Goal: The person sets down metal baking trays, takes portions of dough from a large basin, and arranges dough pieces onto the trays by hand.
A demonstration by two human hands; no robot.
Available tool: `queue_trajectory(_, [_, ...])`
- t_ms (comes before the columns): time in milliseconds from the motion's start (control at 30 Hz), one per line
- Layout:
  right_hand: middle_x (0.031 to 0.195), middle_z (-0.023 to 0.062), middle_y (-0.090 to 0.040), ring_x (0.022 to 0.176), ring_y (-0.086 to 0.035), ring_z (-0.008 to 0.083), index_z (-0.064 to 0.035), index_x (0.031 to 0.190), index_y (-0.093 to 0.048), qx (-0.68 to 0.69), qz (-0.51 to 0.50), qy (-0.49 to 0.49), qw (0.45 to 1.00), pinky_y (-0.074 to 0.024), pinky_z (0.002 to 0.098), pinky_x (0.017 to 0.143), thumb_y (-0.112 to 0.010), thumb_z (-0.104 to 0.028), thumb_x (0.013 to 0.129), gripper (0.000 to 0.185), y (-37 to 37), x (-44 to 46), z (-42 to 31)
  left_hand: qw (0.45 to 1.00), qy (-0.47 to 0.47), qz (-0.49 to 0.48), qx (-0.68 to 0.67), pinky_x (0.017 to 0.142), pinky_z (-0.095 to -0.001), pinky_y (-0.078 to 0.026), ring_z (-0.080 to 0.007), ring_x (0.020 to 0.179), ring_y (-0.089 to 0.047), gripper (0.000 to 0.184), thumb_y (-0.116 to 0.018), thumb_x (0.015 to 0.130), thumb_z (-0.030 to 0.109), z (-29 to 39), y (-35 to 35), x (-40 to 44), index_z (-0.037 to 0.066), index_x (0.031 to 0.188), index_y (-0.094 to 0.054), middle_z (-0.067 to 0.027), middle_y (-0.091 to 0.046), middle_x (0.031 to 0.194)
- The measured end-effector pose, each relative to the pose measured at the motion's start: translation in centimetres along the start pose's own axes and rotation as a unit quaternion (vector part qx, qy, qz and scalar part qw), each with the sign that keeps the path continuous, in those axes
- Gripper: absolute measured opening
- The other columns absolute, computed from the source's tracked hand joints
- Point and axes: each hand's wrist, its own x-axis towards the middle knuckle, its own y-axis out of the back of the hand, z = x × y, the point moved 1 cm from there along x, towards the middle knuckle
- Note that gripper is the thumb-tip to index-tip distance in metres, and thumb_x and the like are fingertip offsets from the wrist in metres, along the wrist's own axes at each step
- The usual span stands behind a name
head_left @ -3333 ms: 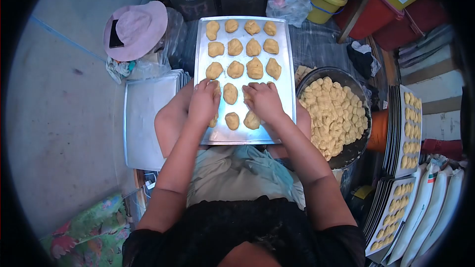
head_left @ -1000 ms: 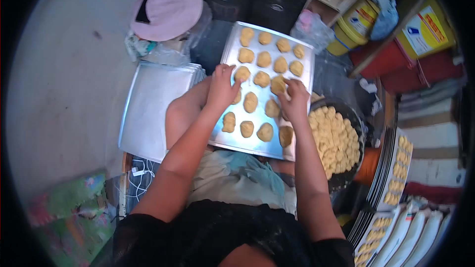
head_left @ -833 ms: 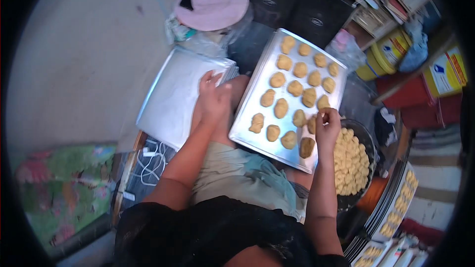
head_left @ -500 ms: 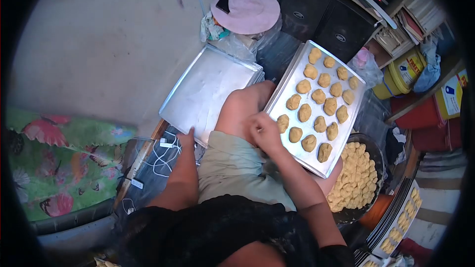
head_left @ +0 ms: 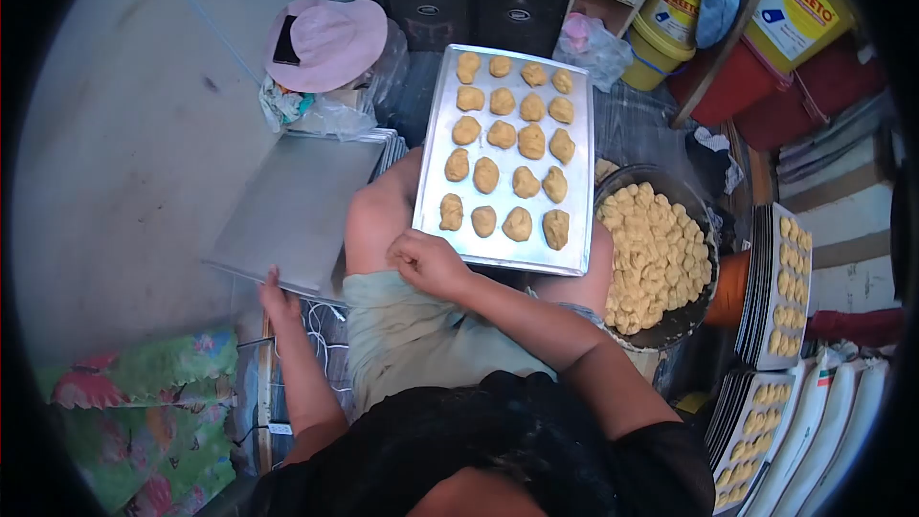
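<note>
My left hand (head_left: 278,298) grips the near edge of a bare metal baking tray (head_left: 287,201), thumb on top, at the stack beside my left knee. The tray sits askew over the others. My right hand (head_left: 429,263) is curled closed above my left thigh, beside the near left corner of a filled baking tray (head_left: 438,148); nothing shows in its fingers. That tray lies across my legs with rows of yellow dough pieces (head_left: 501,134) on it. A dark round basin (head_left: 710,230) heaped with dough balls (head_left: 659,254) stands by my right knee.
Stacked trays of dough (head_left: 785,287) stand at the right. Two black speakers (head_left: 469,0) are ahead, a pink hat (head_left: 335,38) with a phone on it left of them. Yellow buckets (head_left: 661,33) stand at the back right. White cables (head_left: 325,325) lie by my left arm.
My left hand has shifted the top bare tray outward, leftwards from its stack. My right hand stays closed near the filled tray. The view has turned to the right.
</note>
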Motion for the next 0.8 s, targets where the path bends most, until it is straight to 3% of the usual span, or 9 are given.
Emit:
queue_trajectory(100, [0.086,0.0106,-0.059,0.073,-0.063,0.0255,-0.0044,0.099,-0.063,0.032,0.0,-0.043,0.999,-0.0513,0.0353,0.067,-0.064,-0.002,0.08,0.019,0.1,0.4,-0.8,0.995,-0.082,-0.032,0.036,0.093,-0.045,-0.051,-0.0275,0.105,-0.06,0.036,-0.058,0.089,0.001,6.3,-6.2,-5.9,-0.001,0.123,-0.05,-0.0147,-0.059,0.114])
queue_trajectory(200, [0.086,0.0059,-0.06,0.076,-0.06,0.0138,-0.0025,0.112,-0.063,0.087,-0.038,-0.064,0.993,-0.0508,0.0284,0.069,-0.067,-0.005,0.084,0.028,0.0,0.7,1.2,0.988,-0.147,-0.026,0.043,0.093,-0.0413,-0.05,-0.0253,0.103,-0.061,0.033,-0.057,0.088,-0.001,7.0,-9.9,-11.0,-0.002,0.12,-0.052,-0.0134,-0.06,0.113])
queue_trajectory(300, [0.092,0.006,-0.064,0.082,-0.061,0.0115,0.0004,0.115,-0.062,0.142,-0.138,-0.152,0.968,-0.0514,0.0272,0.073,-0.069,-0.011,0.088,0.03,-0.8,0.5,3.4,0.982,-0.183,-0.037,0.037,0.091,-0.0376,-0.05,-0.0224,0.098,-0.062,0.029,-0.057,0.086,-0.003,6.7,-10.3,-12.9,-0.002,0.115,-0.055,-0.0114,-0.061,0.108])
queue_trajectory(400, [0.081,0.0073,-0.067,0.075,-0.064,0.0149,0.0021,0.107,-0.064,0.165,-0.186,-0.162,0.955,-0.052,0.0289,0.07,-0.069,-0.024,0.088,0.032,-0.8,0.9,2.1,0.974,-0.211,-0.032,0.071,0.087,-0.0408,-0.053,-0.0248,0.1,-0.061,0.027,-0.055,0.087,-0.002,8.0,-11.6,-15.1,-0.001,0.115,-0.054,-0.0133,-0.059,0.108])
queue_trajectory(500, [0.097,0.0068,-0.068,0.086,-0.064,0.0147,-0.0008,0.116,-0.061,0.238,-0.265,-0.265,0.896,-0.0527,0.0298,0.074,-0.067,-0.04,0.093,0.046,-2.1,2.0,1.2,0.959,-0.253,-0.05,0.114,0.088,-0.0401,-0.052,-0.0245,0.1,-0.061,0.024,-0.056,0.087,-0.001,11.2,-12.9,-18.2,-0.003,0.111,-0.054,-0.014,-0.06,0.108])
queue_trajectory(600, [0.113,0.0067,-0.063,0.1,-0.06,0.0153,-0.0042,0.126,-0.055,0.483,-0.198,-0.374,0.767,-0.0533,0.0318,0.08,-0.062,-0.048,0.095,0.054,-4.3,2.7,1.0,0.96,-0.263,-0.076,0.06,0.094,-0.0425,-0.05,-0.0277,0.108,-0.06,0.035,-0.054,0.088,0.0,11.3,-15.3,-21.0,-0.006,0.123,-0.049,-0.0185,-0.058,0.117])
queue_trajectory(700, [0.124,0.0083,-0.057,0.111,-0.056,0.0177,-0.0064,0.136,-0.044,0.655,-0.023,-0.266,0.707,-0.0534,0.0362,0.088,-0.064,-0.04,0.096,0.057,-3.5,4.5,-2.2,0.964,-0.219,-0.144,0.033,0.104,-0.0449,-0.044,-0.0298,0.115,-0.057,0.046,-0.056,0.089,0.001,8.4,-17.3,-23.2,-0.006,0.133,-0.044,-0.0196,-0.055,0.128])
queue_trajectory(767, [0.131,0.0133,-0.055,0.117,-0.059,0.0255,-0.0029,0.143,-0.038,0.617,0.138,-0.228,0.74,-0.0506,0.0429,0.099,-0.063,-0.038,0.096,0.064,0.0,5.1,-3.3,0.95,-0.196,-0.242,-0.013,0.108,-0.0442,-0.04,-0.028,0.121,-0.053,0.051,-0.059,0.088,0.0,4.1,-17.9,-23.9,-0.002,0.137,-0.044,-0.0162,-0.054,0.132])
queue_trajectory(800, [0.126,0.0115,-0.057,0.112,-0.06,0.0237,-0.004,0.142,-0.038,0.628,0.125,-0.211,0.738,-0.0533,0.0422,0.094,-0.066,-0.033,0.095,0.062,2.5,4.9,-2.5,0.924,-0.21,-0.314,0.063,0.112,-0.0468,-0.035,-0.029,0.129,-0.048,0.067,-0.065,0.093,0.027,1.6,-17.1,-23.4,-0.001,0.146,-0.035,-0.0167,-0.048,0.141])
